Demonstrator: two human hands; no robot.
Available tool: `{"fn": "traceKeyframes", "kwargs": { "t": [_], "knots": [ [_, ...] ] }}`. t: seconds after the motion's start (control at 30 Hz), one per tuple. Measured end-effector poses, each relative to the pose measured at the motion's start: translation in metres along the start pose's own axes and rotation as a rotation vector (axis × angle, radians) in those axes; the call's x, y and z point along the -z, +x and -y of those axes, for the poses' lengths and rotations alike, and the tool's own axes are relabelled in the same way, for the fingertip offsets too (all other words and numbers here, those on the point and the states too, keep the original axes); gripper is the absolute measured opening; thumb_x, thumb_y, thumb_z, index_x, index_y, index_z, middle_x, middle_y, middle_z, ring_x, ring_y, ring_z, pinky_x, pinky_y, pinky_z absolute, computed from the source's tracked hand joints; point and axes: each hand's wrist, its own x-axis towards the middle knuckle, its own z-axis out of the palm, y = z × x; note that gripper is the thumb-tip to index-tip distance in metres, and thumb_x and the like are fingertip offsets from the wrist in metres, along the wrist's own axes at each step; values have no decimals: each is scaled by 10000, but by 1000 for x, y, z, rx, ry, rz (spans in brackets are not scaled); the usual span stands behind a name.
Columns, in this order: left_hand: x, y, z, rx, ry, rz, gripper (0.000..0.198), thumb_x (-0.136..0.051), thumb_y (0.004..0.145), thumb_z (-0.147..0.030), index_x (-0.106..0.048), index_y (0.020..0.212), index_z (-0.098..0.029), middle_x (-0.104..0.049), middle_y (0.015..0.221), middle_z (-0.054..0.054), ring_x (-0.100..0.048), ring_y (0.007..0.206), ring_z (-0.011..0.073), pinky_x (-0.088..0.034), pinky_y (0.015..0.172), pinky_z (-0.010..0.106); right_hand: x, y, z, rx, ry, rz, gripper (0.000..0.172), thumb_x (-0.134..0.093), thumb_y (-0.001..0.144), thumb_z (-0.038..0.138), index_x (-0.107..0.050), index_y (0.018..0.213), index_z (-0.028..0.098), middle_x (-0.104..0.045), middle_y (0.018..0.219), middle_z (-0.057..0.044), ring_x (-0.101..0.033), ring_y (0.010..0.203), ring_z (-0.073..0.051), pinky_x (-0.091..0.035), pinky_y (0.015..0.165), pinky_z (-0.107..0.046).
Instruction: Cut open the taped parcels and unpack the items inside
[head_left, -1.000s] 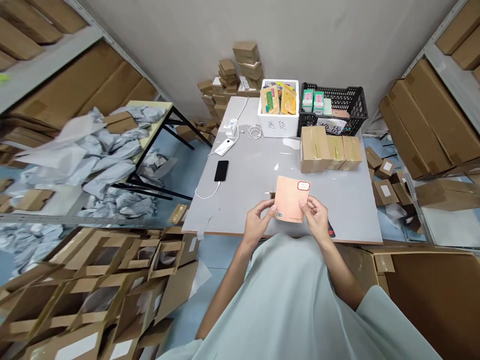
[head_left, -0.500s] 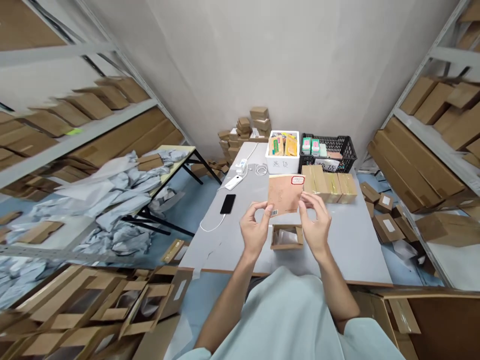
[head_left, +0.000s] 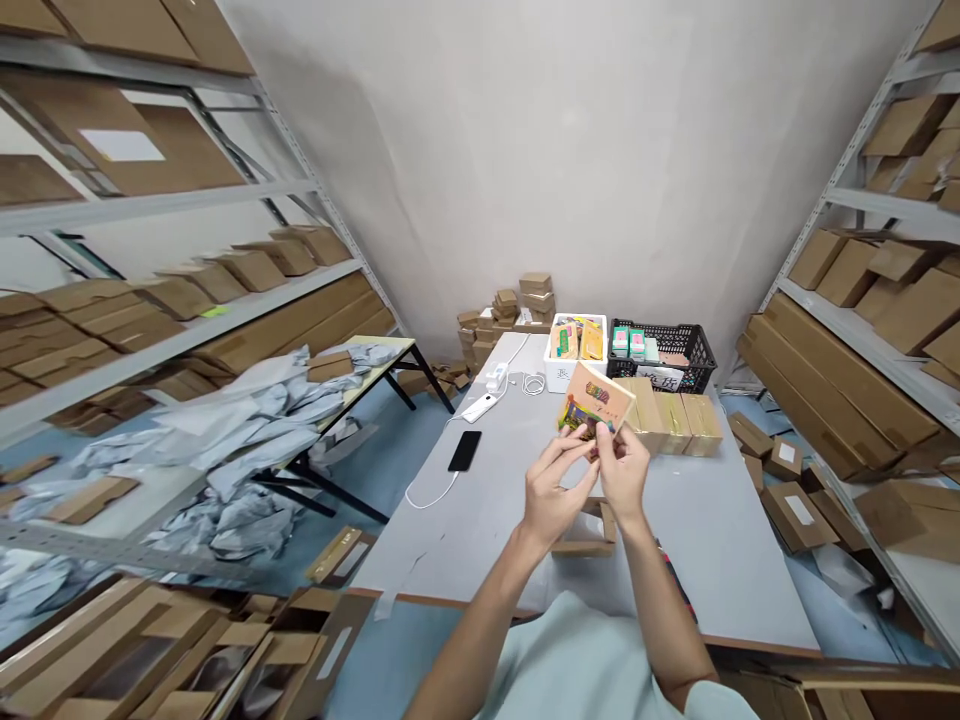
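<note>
A flat orange-brown packet (head_left: 598,392) with a colourful logo and bright printing on its lower part is tilted above the table. My right hand (head_left: 625,470) pinches its lower right edge, thumb across the printed face. At the lower left edge, my left hand (head_left: 553,488) has its fingers closed on the packet, close to the right thumb. Below the hands stands a small open cardboard box (head_left: 589,548), partly hidden by them, with clear plastic inside. Behind the packet, several taped boxes (head_left: 675,420) stand in a row.
On the table (head_left: 517,540) lie a black phone (head_left: 465,451) on a white cable and a white power strip (head_left: 480,407). A white bin (head_left: 559,377) of packets and a black crate (head_left: 701,350) stand behind. A dark, red-edged object (head_left: 677,580) shows beside my right forearm. Shelves flank both sides.
The packet has turned from its barcoded side to its colourful printed side and tilted. My hands have come closer together at its lower edge. The view has tipped upward.
</note>
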Motion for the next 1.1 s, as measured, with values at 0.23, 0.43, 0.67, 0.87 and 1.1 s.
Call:
{"fn": "traceKeyframes", "kwargs": {
  "t": [0.23, 0.43, 0.67, 0.87, 1.1],
  "knots": [
    [28, 25, 22, 611, -286, 139, 518, -844, 942, -692, -889, 1094, -200, -871, 1139, 132, -822, 1132, 331, -663, 1071, 496, 25, 26, 0, -63, 91, 165, 587, -776, 965, 781, -815, 1006, 197, -761, 760, -28, -672, 634, -181, -591, 587, -275],
    [18, 27, 8, 794, -567, 113, 574, -915, 844, -754, -855, 908, -187, -853, 922, 101, -816, 906, 288, -684, 908, 434, 20, 32, 4, -34, 108, 225, 571, -754, 992, 773, -829, 1037, 209, -830, 862, -64, -774, 731, -239, -672, 669, -334],
    [12, 29, 9, 672, -363, -84, 545, -860, 917, -731, -833, 884, -188, -803, 912, 68, -758, 881, 230, -645, 866, 351, 18, 11, 11, 348, -236, -184, 354, -717, 1108, 452, -822, 1367, 234, -836, 1333, -163, -815, 1215, -296, -716, 1004, -459],
    [-5, 22, 2, 471, -169, -211, 386, -832, 1008, -585, -848, 871, -225, -767, 906, 38, -723, 892, 201, -616, 870, 317, 5, -14, 11, 384, -260, 113, 481, -732, 1107, 397, -737, 1558, 231, -763, 1545, -190, -746, 1437, -333, -650, 1190, -530],
    [-27, 1, 2, 140, 25, -27, 246, -843, 999, -410, -884, 1209, -290, -843, 1114, 59, -814, 1015, 239, -563, 1257, 573, 4, 5, -3, 122, -135, 45, 469, -782, 1030, 633, -853, 1187, 197, -868, 1041, -95, -801, 932, -253, -684, 882, -372]
  ]
}}
